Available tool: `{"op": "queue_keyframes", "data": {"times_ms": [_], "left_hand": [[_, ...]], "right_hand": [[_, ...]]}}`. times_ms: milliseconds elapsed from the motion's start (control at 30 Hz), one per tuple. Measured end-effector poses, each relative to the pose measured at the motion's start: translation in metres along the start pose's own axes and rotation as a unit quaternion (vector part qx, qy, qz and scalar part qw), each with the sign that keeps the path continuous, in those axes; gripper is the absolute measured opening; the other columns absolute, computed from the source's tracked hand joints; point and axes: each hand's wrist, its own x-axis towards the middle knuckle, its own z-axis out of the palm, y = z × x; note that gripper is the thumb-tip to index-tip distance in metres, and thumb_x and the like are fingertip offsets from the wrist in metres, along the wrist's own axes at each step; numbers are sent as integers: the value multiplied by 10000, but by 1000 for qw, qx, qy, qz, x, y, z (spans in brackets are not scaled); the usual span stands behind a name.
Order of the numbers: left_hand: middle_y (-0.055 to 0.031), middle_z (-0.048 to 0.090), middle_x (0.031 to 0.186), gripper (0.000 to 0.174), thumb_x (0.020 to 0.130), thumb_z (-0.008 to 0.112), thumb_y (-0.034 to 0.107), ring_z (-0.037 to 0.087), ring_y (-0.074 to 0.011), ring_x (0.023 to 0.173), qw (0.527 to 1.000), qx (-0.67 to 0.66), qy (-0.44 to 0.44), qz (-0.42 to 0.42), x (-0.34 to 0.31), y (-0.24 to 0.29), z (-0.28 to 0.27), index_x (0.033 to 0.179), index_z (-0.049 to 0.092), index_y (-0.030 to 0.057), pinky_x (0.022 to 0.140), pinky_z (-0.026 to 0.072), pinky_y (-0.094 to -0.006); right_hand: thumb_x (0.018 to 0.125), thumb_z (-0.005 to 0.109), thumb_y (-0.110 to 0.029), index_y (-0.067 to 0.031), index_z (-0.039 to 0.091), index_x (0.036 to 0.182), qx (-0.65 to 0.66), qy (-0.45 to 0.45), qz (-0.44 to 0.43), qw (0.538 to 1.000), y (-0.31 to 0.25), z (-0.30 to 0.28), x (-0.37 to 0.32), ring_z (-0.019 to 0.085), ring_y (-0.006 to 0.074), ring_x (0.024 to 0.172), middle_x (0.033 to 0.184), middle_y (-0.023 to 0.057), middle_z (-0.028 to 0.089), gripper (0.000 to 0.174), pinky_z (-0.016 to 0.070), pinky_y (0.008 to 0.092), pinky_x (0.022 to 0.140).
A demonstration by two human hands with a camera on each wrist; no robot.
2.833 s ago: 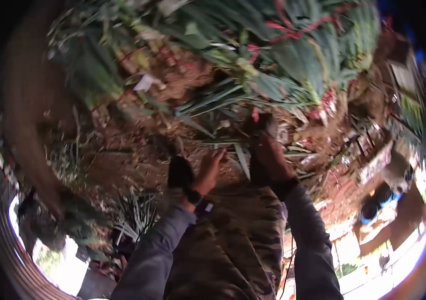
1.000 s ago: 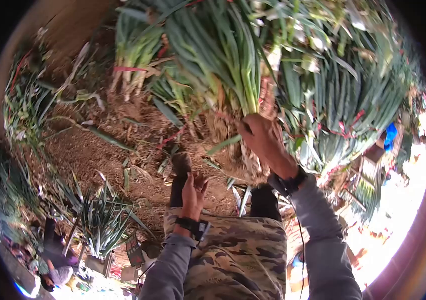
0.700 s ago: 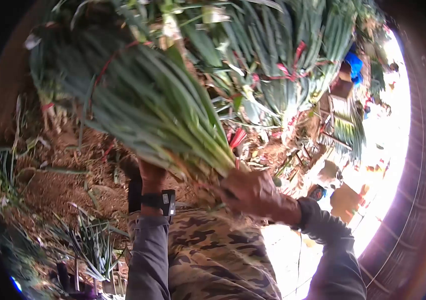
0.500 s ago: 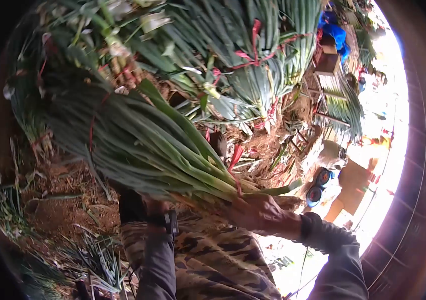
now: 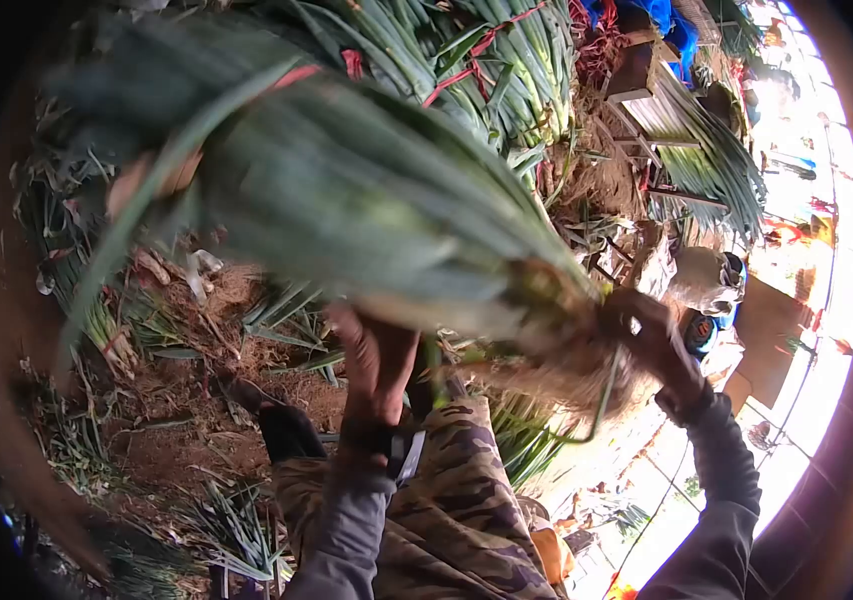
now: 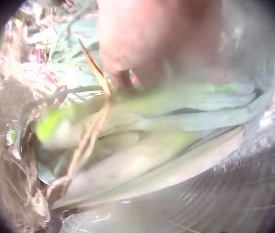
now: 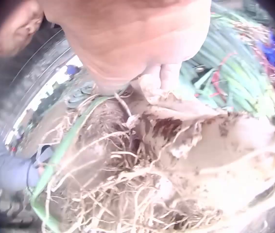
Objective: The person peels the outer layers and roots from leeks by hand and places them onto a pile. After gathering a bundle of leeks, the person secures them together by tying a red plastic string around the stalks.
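A large bundle of green onions [image 5: 366,200] hangs tilted in front of me, its leaves blurred at upper left and its roots toward the right. At the root end, my right hand [image 5: 651,335] grips the stalks with bent fingers. The right wrist view has that hand above pale stalks and a tangle of dry roots [image 7: 132,189]. My left hand [image 5: 381,355] supports the bundle from below, its fingers mostly hidden behind it. Up close in the left wrist view, the blurred left hand [image 6: 157,39] lies against the pale stalks [image 6: 132,165].
More green onion bundles [image 5: 536,60] with red ties lie at the back. Cut onions fill a wooden rack [image 5: 646,140] at right, near blue plastic [image 5: 681,35] and a cardboard sheet [image 5: 771,310]. Loose onions [image 5: 231,530] lie at lower left on littered soil [image 5: 176,440].
My right hand reached the standing onions, and the bundle came up across my lap with the left hand under it. Both hands and bundle have since moved right, the roots rising with the right hand.
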Motion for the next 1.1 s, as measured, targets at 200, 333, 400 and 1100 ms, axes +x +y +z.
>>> {"op": "queue_keyframes", "data": {"times_ms": [200,333,400,1100], "left_hand": [[-180,375,1577,716,1027,532,486,360,-296,1469,972,232,36,-7,135,-24,71,1556,317,55,1208,343,-466],[-193,447,1517,650,1031,576,411,435,-289,1419,957,263,119,-19,123,-8,41,1514,382,21,1207,338,-405],[-162,549,1416,546,1034,582,385,529,-263,1324,938,271,204,-66,93,-1,0,1432,477,27,1147,410,-390],[-54,661,1111,346,1062,529,346,636,-179,1028,935,175,307,-10,-163,145,-113,1265,588,73,930,497,-321]], "right_hand": [[950,707,-145,-109,507,1457,60,215,315,922,158,-25,-26,652,136,894,1246,97,647,546,537,292,799],[944,717,-177,-79,637,1292,49,130,323,936,174,59,-86,653,166,776,1034,137,683,370,547,301,670],[960,699,-196,-47,606,1315,110,4,393,913,88,69,-63,666,218,862,1136,140,652,396,573,336,779],[934,654,-248,-55,606,1253,134,-64,-158,976,-256,315,100,643,383,980,1149,177,632,376,543,459,800]]}}
